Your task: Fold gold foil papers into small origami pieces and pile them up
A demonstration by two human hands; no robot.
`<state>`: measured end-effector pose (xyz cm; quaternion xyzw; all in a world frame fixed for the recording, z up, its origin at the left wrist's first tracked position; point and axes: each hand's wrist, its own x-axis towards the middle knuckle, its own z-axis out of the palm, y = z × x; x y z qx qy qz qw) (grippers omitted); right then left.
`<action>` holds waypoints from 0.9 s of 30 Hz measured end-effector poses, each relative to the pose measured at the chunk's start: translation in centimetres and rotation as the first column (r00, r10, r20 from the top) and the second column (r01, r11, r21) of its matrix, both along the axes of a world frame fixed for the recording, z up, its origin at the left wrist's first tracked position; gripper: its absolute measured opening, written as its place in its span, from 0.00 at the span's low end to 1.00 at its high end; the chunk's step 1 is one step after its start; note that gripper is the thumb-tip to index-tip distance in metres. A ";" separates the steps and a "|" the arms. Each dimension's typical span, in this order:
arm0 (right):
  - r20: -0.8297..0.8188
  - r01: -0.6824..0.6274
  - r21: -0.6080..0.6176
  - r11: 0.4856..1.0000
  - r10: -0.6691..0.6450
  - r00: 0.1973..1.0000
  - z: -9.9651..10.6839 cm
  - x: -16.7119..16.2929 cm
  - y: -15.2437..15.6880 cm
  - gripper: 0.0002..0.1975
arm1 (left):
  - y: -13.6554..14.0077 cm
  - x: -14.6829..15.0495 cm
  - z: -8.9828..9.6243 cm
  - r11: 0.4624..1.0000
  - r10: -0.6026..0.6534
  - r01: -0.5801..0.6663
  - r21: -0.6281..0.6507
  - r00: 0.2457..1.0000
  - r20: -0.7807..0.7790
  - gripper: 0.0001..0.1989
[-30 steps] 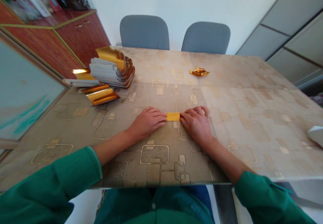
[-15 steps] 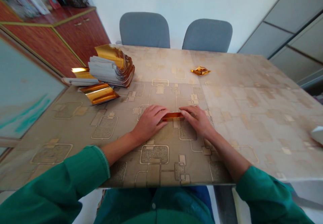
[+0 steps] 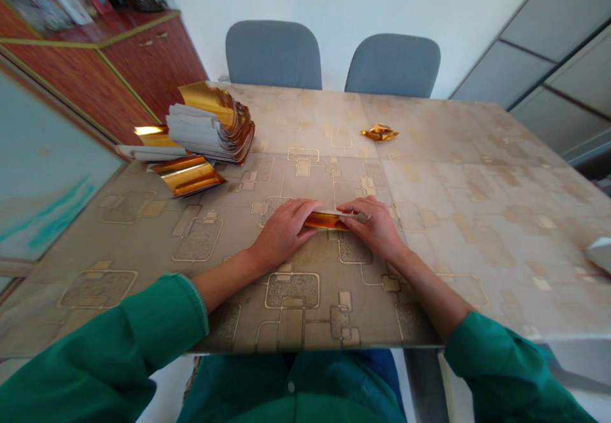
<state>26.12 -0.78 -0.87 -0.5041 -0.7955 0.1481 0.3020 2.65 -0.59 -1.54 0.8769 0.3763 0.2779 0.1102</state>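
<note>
Between my two hands, low over the table, is a narrow folded strip of gold foil paper [image 3: 326, 221] with a pale edge showing along its far side. My left hand [image 3: 287, 229] grips the strip's left end, thumb toward me and fingers over the far side. On the right end, my right hand [image 3: 371, 222] pinches the paper between thumb and fingers, and a pale flap shows by them. Farther off on the table lies a folded gold foil piece [image 3: 380, 133] with pointed ends.
At the back left stands a thick stack of gold foil sheets [image 3: 205, 127] with pale undersides. A loose gold sheet [image 3: 189, 175] lies in front of it. Two grey chairs [image 3: 273, 54] stand behind the patterned tablecloth [image 3: 468, 219]. A white object [image 3: 600, 252] sits at the right edge.
The far edge of the folded foil paper has come up, so its pale side now shows. My right fingers have closed on its right end; my left hand stays nearly in place.
</note>
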 end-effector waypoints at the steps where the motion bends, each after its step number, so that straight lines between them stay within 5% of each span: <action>1: -0.004 0.002 -0.002 1.000 -0.002 1.000 -0.1 0.0 0.0 0.05 | 0.0 0.0 0.0 1.000 -0.002 0.002 0.016 1.000 0.000 0.22; 9: 0.107 -0.002 -0.017 1.000 0.003 0.994 -0.7 -0.1 0.0 0.05 | -1.1 -0.3 0.5 0.922 0.064 0.014 0.387 0.980 -0.189 0.06; 14: 0.120 0.028 -0.016 0.999 -0.026 0.992 -0.6 -0.4 0.0 0.06 | -1.2 -0.1 0.5 0.955 -0.049 0.117 0.271 0.968 -0.247 0.08; 19: 0.124 0.089 0.144 0.986 -0.107 0.986 0.5 -0.5 -1.3 0.03 | -1.1 0.1 0.2 0.976 -0.044 0.087 0.200 0.976 -0.213 0.10; 27: 0.336 -0.226 0.194 0.955 0.152 0.930 1.2 -1.1 -4.1 0.09 | -2.1 0.3 0.4 0.964 -0.027 0.092 0.250 0.967 -0.254 0.10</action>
